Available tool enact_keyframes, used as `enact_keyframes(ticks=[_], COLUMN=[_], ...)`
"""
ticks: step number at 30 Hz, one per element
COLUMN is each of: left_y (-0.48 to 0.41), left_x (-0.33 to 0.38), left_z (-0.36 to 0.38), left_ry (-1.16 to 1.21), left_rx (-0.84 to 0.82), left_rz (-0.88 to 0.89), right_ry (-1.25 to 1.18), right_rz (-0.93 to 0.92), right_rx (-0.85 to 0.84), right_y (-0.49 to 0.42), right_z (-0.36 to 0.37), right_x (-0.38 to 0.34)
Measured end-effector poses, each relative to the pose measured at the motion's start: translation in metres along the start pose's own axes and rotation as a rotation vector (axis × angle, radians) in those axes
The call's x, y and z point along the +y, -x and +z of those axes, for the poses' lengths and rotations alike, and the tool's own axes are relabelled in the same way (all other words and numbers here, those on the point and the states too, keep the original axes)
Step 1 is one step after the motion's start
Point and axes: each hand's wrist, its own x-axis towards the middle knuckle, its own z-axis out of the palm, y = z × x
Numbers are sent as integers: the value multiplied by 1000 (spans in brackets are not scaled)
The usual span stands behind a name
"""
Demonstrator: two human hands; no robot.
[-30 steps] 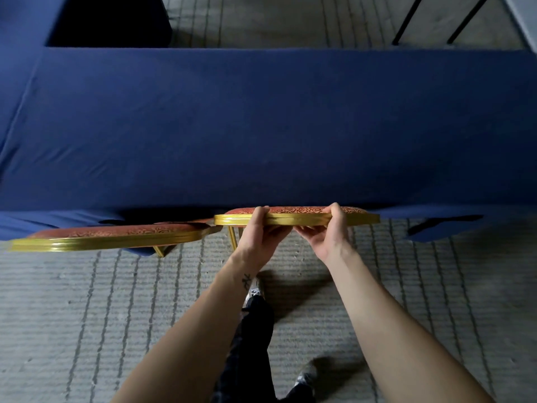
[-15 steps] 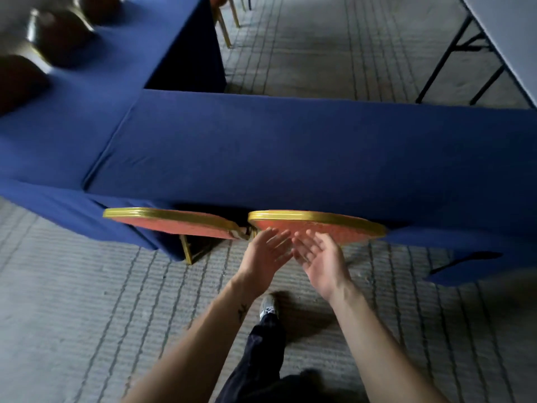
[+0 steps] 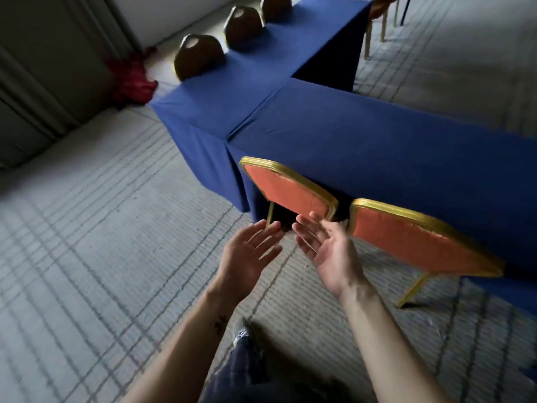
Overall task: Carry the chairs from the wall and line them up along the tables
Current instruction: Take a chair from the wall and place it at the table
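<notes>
The left chair (image 3: pixel 287 190) and right chair (image 3: pixel 412 237) stood tucked against the near edge of the counter (image 3: pixel 377 146). Their backs were side by side with a narrow gap between, and their seats were hidden under its blue drape. Each back was a rounded orange pad in a ribbed gold frame, on thin gold legs. A second counter (image 3: pixel 247 77) met the first at a corner on the far left, with three dark chair backs (image 3: pixel 197 56) along its far side. Ribbed grey carpet (image 3: pixel 87 228) lay open to the left and near.

The left grip (image 3: pixel 250 251) and right grip (image 3: pixel 328 254) hung palm-up with fingers spread and straight, holding nothing, just near of the gap. Whether the right fingertips touched the left chair was unclear. A second earlier both had clasped the right chair's top rail; they had since let go.
</notes>
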Motion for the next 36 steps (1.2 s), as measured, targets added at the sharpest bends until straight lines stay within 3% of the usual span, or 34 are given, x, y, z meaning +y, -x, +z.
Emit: enact_keyframes(ticks=[7,18,29,36], left_y=[-10,-36,-155,-256], left_x=[76,284,423,547], left_z=[-87,-244,-314,-327], left_ry=[146,337,508,543], left_rx=[106,166,159,261], left_rz=[98,243,248,412], right_ry=[148,204,249,205], right_rz=[97,190,215,323], right_rx=[-90,-182,-205,-304], right_y=[-57,-155,-304,-450], right_z=[103,335,474,591], right_x=[64,211,242,249])
